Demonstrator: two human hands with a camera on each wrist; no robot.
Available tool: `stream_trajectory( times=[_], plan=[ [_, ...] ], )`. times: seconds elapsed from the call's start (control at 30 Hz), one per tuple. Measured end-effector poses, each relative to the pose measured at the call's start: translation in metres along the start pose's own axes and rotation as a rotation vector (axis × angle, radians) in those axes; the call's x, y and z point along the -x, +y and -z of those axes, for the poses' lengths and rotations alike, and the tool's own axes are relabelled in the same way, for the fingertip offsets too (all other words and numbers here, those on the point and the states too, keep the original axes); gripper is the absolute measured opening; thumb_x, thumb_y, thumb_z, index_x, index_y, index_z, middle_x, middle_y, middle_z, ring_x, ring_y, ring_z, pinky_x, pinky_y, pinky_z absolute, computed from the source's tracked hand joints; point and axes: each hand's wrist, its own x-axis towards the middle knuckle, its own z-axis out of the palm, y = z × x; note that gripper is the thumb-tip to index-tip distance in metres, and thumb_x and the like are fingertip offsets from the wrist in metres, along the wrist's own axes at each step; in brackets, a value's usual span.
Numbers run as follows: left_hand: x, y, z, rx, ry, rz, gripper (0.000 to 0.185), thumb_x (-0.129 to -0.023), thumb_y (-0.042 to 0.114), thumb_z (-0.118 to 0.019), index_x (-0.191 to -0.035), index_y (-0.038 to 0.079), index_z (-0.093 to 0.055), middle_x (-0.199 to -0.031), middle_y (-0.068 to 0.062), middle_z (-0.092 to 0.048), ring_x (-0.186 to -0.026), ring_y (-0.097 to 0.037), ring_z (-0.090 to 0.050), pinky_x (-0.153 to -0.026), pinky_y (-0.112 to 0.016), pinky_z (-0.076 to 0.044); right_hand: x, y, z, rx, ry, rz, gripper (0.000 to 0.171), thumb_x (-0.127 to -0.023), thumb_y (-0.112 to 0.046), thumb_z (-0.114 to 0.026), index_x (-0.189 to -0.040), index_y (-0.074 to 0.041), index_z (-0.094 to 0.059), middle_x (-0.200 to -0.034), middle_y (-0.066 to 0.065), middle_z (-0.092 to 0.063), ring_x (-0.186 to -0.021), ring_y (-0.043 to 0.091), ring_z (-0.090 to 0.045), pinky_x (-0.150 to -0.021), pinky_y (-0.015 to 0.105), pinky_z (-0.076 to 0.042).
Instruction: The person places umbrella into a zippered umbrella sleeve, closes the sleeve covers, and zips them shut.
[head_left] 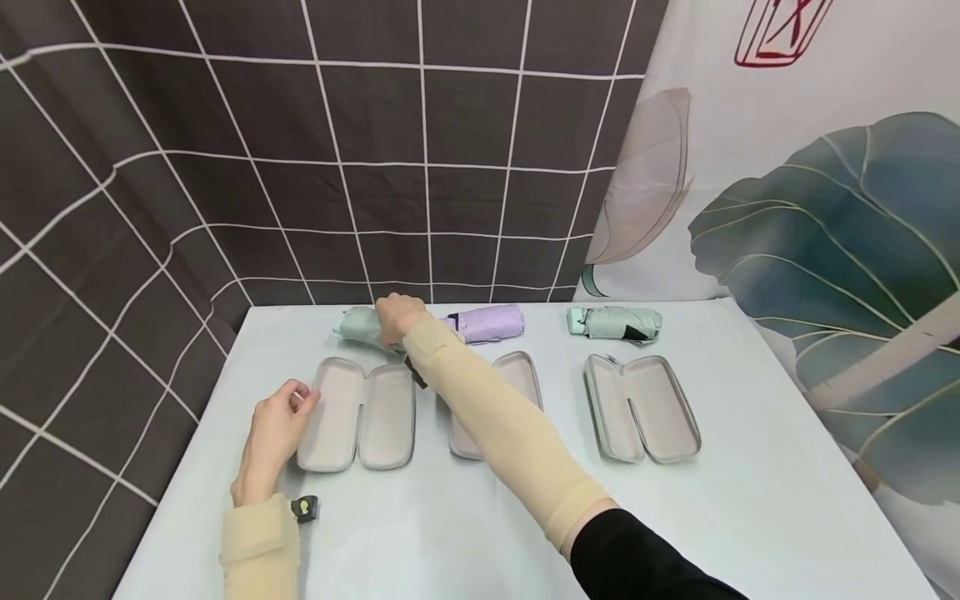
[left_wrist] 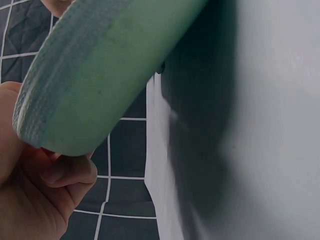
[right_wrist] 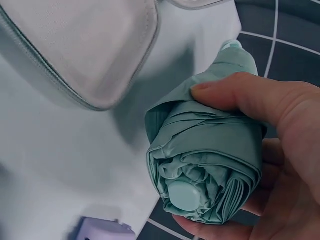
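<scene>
Head view: three open cases lie in a row on the counter (head_left: pixel 750 517), none filled yet. The right hand (head_left: pixel 397 317) grips the mint umbrella (head_left: pixel 358 325) at the far edge, beside the lilac umbrella (head_left: pixel 489 323); a second green umbrella (head_left: pixel 615 323) waits further right. The left hand (head_left: pixel 276 433) steadies the left case (head_left: pixel 358 414) by its rim.

Left wrist: curled fingers (left_wrist: pixel 70 172) hold that case's green edge.

Right wrist: fingers (right_wrist: pixel 240 95) wrap the folded mint umbrella, just clear of the cloth, so packing looks barely begun
</scene>
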Motion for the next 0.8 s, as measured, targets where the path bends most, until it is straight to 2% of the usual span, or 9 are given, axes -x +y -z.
stream_trajectory(
  times=[0.17, 0.47, 0.63, 0.8],
  plan=[
    [0.001, 0.001, 0.001, 0.017, -0.007, 0.012, 0.022, -0.100, 0.024, -0.056, -0.098, 0.002, -0.059, -0.072, -0.006, -0.056, -0.061, -0.020, -0.049, -0.054, -0.033, -0.040, 0.015, 0.005, 0.007, -0.028, 0.043, 0.003, 0.039, -0.073, -0.024, -0.080, -0.109, -0.015, -0.068, -0.093, -0.002, -0.065, -0.077, 0.015, -0.058, -0.069, 0.033, -0.049],
    [0.002, 0.004, -0.002, 0.037, -0.011, 0.006, 0.022, -0.100, 0.023, -0.056, -0.098, 0.001, -0.058, -0.075, -0.007, -0.056, -0.063, -0.020, -0.050, -0.055, -0.033, -0.041, 0.058, 0.017, 0.014, -0.054, 0.120, 0.004, 0.042, -0.077, -0.032, -0.077, -0.113, -0.011, -0.069, -0.093, 0.001, -0.068, -0.074, 0.015, -0.059, -0.063, 0.031, -0.050],
    [0.000, 0.006, -0.003, 0.043, -0.014, 0.001, 0.023, -0.100, 0.025, -0.055, -0.099, 0.002, -0.058, -0.076, -0.008, -0.057, -0.065, -0.021, -0.051, -0.056, -0.033, -0.042, 0.077, 0.021, 0.009, -0.095, 0.166, -0.026, 0.038, -0.077, -0.033, -0.077, -0.106, -0.010, -0.069, -0.090, 0.002, -0.067, -0.072, 0.015, -0.058, -0.059, 0.030, -0.049],
    [0.000, 0.005, -0.003, 0.031, 0.001, -0.002, 0.021, -0.100, 0.023, -0.056, -0.097, 0.002, -0.058, -0.073, -0.006, -0.055, -0.062, -0.020, -0.048, -0.055, -0.032, -0.040, 0.093, 0.018, 0.003, -0.187, 0.184, -0.068, 0.034, -0.076, -0.036, -0.076, -0.094, -0.008, -0.068, -0.077, 0.002, -0.063, -0.062, 0.016, -0.057, -0.052, 0.028, -0.046]
  ],
)
